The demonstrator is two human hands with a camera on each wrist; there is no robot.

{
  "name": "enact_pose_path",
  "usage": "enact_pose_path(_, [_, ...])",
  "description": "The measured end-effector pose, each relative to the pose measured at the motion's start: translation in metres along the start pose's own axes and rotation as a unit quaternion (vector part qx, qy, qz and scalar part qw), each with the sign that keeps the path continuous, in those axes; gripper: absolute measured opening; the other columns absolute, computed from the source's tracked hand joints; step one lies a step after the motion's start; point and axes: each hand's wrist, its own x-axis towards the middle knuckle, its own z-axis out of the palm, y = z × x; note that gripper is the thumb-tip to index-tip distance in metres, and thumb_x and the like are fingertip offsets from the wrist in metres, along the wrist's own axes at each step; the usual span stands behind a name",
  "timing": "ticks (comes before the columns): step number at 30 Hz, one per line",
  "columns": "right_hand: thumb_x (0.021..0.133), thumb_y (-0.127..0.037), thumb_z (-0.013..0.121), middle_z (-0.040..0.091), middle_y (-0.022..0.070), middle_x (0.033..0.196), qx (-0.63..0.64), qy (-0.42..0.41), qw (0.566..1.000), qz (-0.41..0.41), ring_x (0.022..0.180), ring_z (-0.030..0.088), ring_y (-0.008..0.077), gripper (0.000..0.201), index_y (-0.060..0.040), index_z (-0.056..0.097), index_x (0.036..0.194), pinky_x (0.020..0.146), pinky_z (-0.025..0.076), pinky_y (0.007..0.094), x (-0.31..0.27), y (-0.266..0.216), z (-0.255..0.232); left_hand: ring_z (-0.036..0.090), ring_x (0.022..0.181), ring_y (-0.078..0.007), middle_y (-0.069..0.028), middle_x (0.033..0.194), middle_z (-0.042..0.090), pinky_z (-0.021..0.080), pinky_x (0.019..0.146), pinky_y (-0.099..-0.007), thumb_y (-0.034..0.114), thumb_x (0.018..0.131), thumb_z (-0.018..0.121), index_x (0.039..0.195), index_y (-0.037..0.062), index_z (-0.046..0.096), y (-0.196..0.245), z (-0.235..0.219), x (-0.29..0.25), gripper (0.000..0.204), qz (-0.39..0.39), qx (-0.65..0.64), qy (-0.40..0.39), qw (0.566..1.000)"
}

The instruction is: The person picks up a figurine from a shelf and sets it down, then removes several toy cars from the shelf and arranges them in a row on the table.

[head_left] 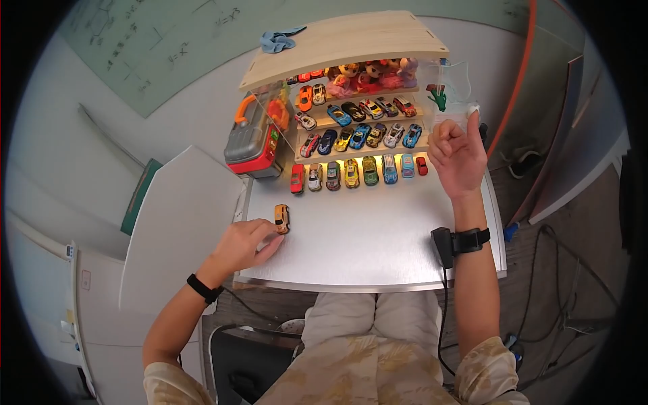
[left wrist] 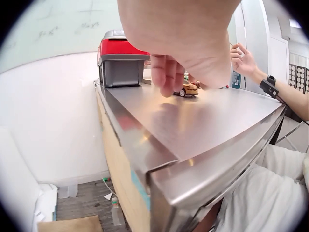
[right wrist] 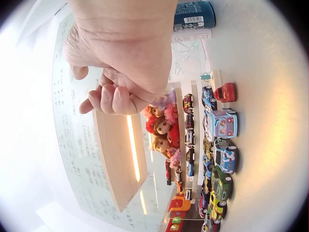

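In the head view a gold toy car [head_left: 282, 219] stands on the metal tabletop [head_left: 358, 236]. My left hand [head_left: 243, 246] is just beside its near end, fingers bent loosely downward. The left wrist view has the same car [left wrist: 187, 90] partly behind the fingers of my left hand [left wrist: 181, 48]; whether they touch it I cannot tell. Raised at the right of the shelf, my right hand [head_left: 460, 155] has several fingers loosely curled and one digit pointing up. From the right wrist, no object shows in this hand [right wrist: 120, 58].
A row of toy cars [head_left: 351, 173] stands before a wooden shelf [head_left: 344, 40] holding more cars and dolls [head_left: 374, 75]. Left of it is a grey and red case [head_left: 253, 138]. A blue cloth [head_left: 278, 42] lies on top; a dark bottle [right wrist: 195, 15] is near my right hand.
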Motion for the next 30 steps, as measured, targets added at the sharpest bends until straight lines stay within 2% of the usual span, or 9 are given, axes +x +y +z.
enact_pose_path(2, [0.11, -0.06, 0.032, 0.041, -0.0023, 0.065, 0.002, -0.007, 1.0, -0.002, 0.055, 0.037, 0.0086, 0.066, -0.0052, 0.061, 0.088, 0.049, 0.032, 0.0232, 0.0, 0.0, -0.002, 0.066, 0.062, -0.0195, -0.0071, 0.077, 0.068, 0.052, 0.057, -0.0327, 0.023, 0.087, 0.082, 0.103, 0.006, 0.06, 0.008, -0.001, 0.006, 0.031, -0.135, -0.045, -0.013, 0.99])
enact_pose_path(4, [0.11, -0.06, 0.032, 0.041, -0.0023, 0.065, 0.006, -0.012, 1.0, -0.004, 0.055, 0.037, 0.0085, 0.066, -0.0051, 0.061, 0.089, 0.049, 0.033, 0.0231, 0.001, 0.0, -0.002, 0.065, 0.061, -0.0184, -0.0072, 0.074, 0.066, 0.051, 0.057, -0.0329, 0.026, 0.087, 0.082, 0.104, 0.0048, 0.055, 0.016, 0.005, 0.02, 0.038, -0.292, -0.084, -0.008, 0.953])
enact_pose_path(9, [0.11, -0.06, 0.032, 0.042, -0.0022, 0.066, 0.011, -0.006, 1.0, -0.003, 0.055, 0.038, 0.0083, 0.066, -0.0047, 0.062, 0.09, 0.05, 0.033, 0.023, 0.0, 0.0, -0.002, 0.064, 0.059, -0.0203, -0.0066, 0.069, 0.064, 0.05, 0.056, -0.0351, 0.026, 0.088, 0.08, 0.107, 0.0038, 0.051, 0.011, 0.025, 0.032, 0.041, -0.288, -0.103, 0.011, 0.952])
enact_pose_path(13, [0.11, -0.059, 0.032, 0.042, -0.0021, 0.066, 0.022, -0.013, 1.0, -0.004, 0.055, 0.038, 0.0082, 0.066, -0.0038, 0.062, 0.091, 0.05, 0.033, 0.023, 0.0, -0.001, -0.002, 0.064, 0.059, -0.0225, -0.0076, 0.068, 0.064, 0.05, 0.056, -0.0364, 0.024, 0.086, 0.078, 0.107, 0.0034, 0.051, 0.016, 0.024, 0.041, 0.04, -0.303, -0.122, 0.002, 0.945])
enact_pose_path(19, [0.11, -0.06, 0.033, 0.043, -0.0021, 0.066, 0.024, -0.011, 1.0, -0.008, 0.055, 0.038, 0.0083, 0.067, -0.0034, 0.063, 0.091, 0.05, 0.033, 0.0232, 0.001, 0.0, -0.002, 0.066, 0.06, -0.0265, -0.0097, 0.068, 0.065, 0.051, 0.057, -0.04, 0.023, 0.083, 0.079, 0.108, 0.003, 0.052, 0.025, 0.024, 0.062, 0.042, -0.296, -0.075, -0.014, 0.952])
enact_pose_path(30, [0.11, -0.06, 0.033, 0.042, -0.0024, 0.065, 0.027, -0.003, 1.0, -0.01, 0.055, 0.038, 0.0081, 0.067, -0.0034, 0.063, 0.091, 0.049, 0.033, 0.023, 0.0, -0.002, -0.002, 0.066, 0.059, -0.0263, -0.0104, 0.066, 0.064, 0.051, 0.056, -0.0394, 0.022, 0.083, 0.079, 0.104, 0.0035, 0.049, 0.018, 0.031, 0.067, 0.041, -0.296, -0.085, -0.01, 0.951])
